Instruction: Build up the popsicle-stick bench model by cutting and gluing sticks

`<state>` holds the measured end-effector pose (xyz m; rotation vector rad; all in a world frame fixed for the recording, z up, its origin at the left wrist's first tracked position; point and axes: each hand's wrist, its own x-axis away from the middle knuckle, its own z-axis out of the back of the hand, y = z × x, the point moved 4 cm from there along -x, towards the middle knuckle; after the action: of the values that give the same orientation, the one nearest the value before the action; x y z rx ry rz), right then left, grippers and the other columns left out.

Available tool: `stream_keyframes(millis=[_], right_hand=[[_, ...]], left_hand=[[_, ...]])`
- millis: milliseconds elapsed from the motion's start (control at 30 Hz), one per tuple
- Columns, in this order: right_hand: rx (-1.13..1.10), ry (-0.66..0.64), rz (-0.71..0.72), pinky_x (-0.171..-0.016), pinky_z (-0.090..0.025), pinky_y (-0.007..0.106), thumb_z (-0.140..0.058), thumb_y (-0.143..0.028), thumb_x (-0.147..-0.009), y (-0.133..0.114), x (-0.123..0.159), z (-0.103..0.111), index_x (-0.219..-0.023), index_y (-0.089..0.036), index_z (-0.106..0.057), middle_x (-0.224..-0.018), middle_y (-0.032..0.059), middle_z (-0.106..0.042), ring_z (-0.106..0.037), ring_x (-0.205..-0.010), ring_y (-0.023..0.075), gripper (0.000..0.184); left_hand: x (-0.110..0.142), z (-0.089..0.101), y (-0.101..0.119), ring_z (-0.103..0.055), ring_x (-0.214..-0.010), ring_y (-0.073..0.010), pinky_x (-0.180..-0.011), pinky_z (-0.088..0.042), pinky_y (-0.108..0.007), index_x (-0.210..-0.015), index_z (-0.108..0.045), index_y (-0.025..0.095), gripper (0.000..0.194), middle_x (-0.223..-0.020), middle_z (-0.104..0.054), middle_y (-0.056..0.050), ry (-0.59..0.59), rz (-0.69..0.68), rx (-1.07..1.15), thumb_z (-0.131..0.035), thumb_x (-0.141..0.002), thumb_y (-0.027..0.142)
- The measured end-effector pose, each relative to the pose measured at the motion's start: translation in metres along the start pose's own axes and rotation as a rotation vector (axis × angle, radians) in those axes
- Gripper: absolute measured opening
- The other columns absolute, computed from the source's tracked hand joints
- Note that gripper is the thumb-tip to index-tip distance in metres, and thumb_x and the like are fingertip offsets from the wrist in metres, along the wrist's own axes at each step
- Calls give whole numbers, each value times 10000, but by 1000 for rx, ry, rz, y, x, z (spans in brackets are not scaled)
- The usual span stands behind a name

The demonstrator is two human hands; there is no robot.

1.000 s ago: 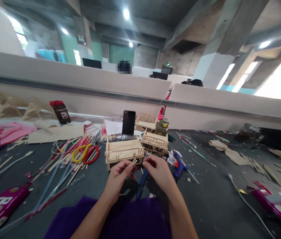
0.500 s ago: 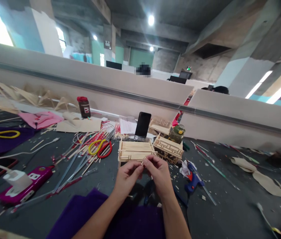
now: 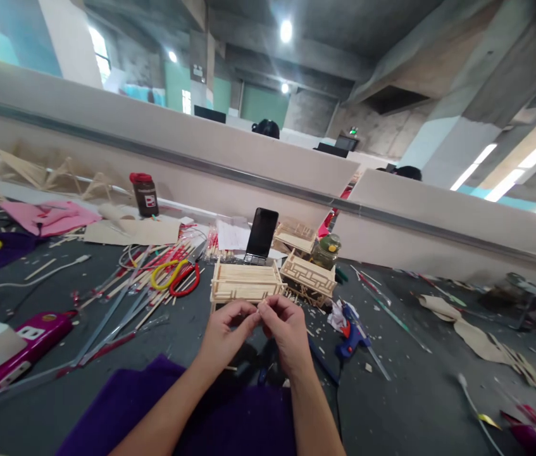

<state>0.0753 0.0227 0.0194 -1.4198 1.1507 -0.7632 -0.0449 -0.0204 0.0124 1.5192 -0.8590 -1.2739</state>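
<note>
My left hand (image 3: 230, 332) and my right hand (image 3: 285, 329) meet fingertip to fingertip over the front of the table. Both are closed in a pinch around a small pale wooden stick (image 3: 262, 304), mostly hidden by the fingers. Just beyond them stands a box-like model of thin wooden sticks (image 3: 243, 282), its near right corner close to my right fingers. A second stick model with a lattice side (image 3: 312, 273) sits to its right. Under my hands, dark blue-handled pliers or a similar tool (image 3: 262, 375) lie partly in shadow beside the purple cloth (image 3: 154, 405).
A blue glue gun (image 3: 354, 339) lies right of my hands. Left are yellow-and-red-handled scissors (image 3: 185, 278), loose sticks and a magenta power strip (image 3: 42, 332). Behind stand a phone (image 3: 262, 233), a glass jar (image 3: 328, 251) and a dark bottle (image 3: 145, 195). A white partition (image 3: 201, 183) borders the table.
The view has turned slightly right, so everything sits farther left. My hands stay pinched together; the piece between my fingers shows less than before.
</note>
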Motion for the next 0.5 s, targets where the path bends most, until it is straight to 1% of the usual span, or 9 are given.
stream_keyframes(millis=[100,167,233,333,400,433,467,500], right_hand=[[-47,-18,-17,-426,-340,198,-734,-426,-739,1,0,-3,-749,-167,-647,-624,-36,-558,-434,-474,77,273],[-80,-24,-24,-426,-353,202,-741,-424,-731,3,-1,-3,-751,-169,-652,-625,-35,-560,-444,-479,83,271],[-69,-17,-1,-431,-352,200,-744,-406,-728,3,-1,-2,-756,-170,-653,-625,-34,-562,-445,-488,84,255],[20,22,76,-457,-356,199,-726,-380,-744,2,0,0,-753,-170,-649,-641,-28,-571,-457,-520,87,224],[73,53,112,-473,-367,202,-710,-381,-756,2,1,-1,-748,-171,-642,-651,-23,-578,-477,-543,94,221],[88,68,118,-475,-371,203,-703,-388,-760,2,1,-2,-746,-171,-637,-651,-20,-581,-489,-550,99,227],[95,81,117,-471,-372,203,-698,-398,-762,3,1,-3,-745,-171,-629,-652,-17,-586,-504,-555,104,238],[95,91,109,-463,-372,202,-692,-410,-764,4,2,-5,-744,-171,-621,-653,-13,-592,-518,-557,108,250]], left_hand=[[-1,3,-1,-561,-584,-139,-553,-452,-235,-720,-660,154,257,-655,-614,-17,22,30,11,-669,-806,396],[-1,4,0,-564,-600,-142,-572,-450,-237,-725,-665,159,246,-656,-619,-18,33,4,-29,-652,-825,384],[-1,4,2,-568,-621,-146,-593,-443,-239,-724,-668,169,230,-668,-627,-21,20,-60,-116,-630,-848,359],[0,4,10,-595,-692,-162,-662,-449,-252,-763,-681,188,188,-731,-658,-34,-40,-197,-274,-591,-881,302],[2,8,17,-608,-746,-177,-719,-456,-267,-802,-688,197,145,-776,-671,-43,-73,-282,-348,-588,-879,269],[2,12,21,-608,-765,-183,-737,-457,-273,-821,-688,200,123,-797,-671,-46,-56,-315,-370,-592,-872,258],[1,19,25,-607,-792,-189,-760,-458,-280,-835,-685,201,103,-821,-670,-48,-2,-341,-380,-600,-861,253],[0,29,28,-603,-811,-191,-763,-459,-280,-862,-680,201,94,-854,-664,-49,98,-354,-376,-602,-854,253]])
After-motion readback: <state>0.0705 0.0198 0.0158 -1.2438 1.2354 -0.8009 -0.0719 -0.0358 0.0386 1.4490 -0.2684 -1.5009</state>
